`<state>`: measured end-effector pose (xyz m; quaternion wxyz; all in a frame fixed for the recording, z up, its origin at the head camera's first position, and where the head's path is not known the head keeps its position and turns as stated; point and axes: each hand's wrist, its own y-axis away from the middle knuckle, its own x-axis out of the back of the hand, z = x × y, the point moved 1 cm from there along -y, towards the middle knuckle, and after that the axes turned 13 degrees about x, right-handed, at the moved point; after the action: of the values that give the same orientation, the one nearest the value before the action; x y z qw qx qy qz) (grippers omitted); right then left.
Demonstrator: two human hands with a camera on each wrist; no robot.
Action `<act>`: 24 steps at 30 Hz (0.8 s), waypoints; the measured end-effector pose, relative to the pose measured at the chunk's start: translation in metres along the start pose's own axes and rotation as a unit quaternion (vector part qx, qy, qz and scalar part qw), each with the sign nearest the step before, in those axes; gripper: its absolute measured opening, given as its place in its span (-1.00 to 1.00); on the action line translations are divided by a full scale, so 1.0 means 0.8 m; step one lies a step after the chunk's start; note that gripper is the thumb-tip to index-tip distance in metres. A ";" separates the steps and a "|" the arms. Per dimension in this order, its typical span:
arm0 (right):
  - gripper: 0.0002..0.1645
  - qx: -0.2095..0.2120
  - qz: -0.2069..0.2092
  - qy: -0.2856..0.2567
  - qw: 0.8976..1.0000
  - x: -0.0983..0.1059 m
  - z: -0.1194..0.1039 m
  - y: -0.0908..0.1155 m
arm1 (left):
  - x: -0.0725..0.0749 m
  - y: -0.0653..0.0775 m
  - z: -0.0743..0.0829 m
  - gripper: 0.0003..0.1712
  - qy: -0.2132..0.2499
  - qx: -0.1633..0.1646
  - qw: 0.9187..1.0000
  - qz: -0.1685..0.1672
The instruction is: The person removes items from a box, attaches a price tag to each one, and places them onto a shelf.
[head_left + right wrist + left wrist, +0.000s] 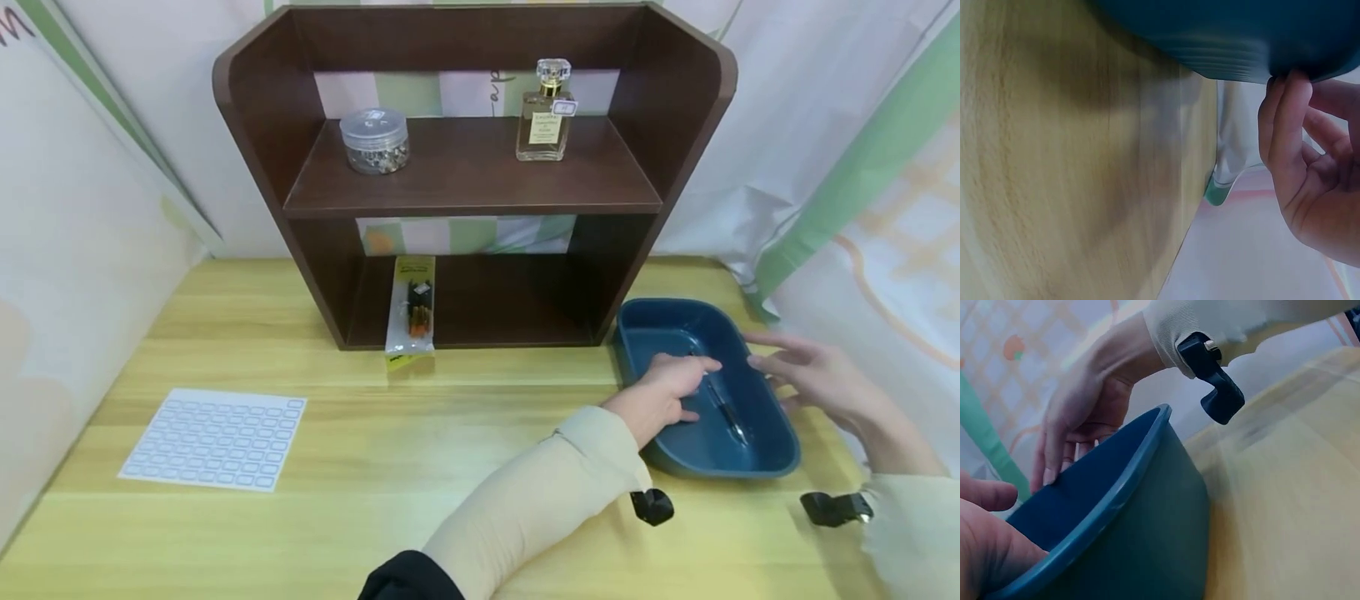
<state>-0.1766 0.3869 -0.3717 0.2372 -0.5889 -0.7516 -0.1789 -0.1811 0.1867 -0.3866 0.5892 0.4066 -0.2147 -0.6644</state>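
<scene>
A dark blue plastic basin (780, 425) stands on the table at the right, with a slim dark pen-like item (726, 412) lying on its floor. My left hand (663, 396) reaches over the near left rim into the basin, index finger stretched out above the pen-like item. The left thumb shows above the rim in the left wrist view; the other fingertips are partly hidden. At the opposite rim is my right hand (832, 387), its fingers loosely extended. In the right wrist view the right fingertips (1297, 87) touch the basin's outer wall under the rim.
A dark brown two-tier shelf (472, 196) stands at the back. It carries a clear lidded jar (375, 142), a perfume bottle (543, 125) and, below, a plastic packet (411, 308) jutting past the edge. A printed label sheet (213, 439) lies at left.
</scene>
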 end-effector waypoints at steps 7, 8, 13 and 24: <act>-0.48 -0.009 -0.003 0.038 0.999 -0.002 -0.007 0.001 | -0.010 -0.010 0.000 -0.52 0.036 0.018 0.999 -0.033; -0.48 -0.009 -0.003 0.042 0.999 -0.002 -0.008 0.001 | -0.012 -0.011 0.000 -0.54 0.034 0.022 0.999 -0.036; -0.58 -0.009 0.001 0.039 0.999 -0.007 -0.010 -0.005 | -0.015 -0.018 0.003 -0.56 0.014 0.039 0.998 -0.048; -0.59 -0.022 0.013 0.021 0.999 -0.004 -0.011 -0.001 | -0.024 -0.018 -0.005 -0.65 0.005 0.018 0.998 -0.055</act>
<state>-0.1755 0.3793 -0.3660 0.2418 -0.6000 -0.7346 -0.2048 -0.1871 0.2091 -0.3939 0.5455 0.4313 -0.2015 -0.6898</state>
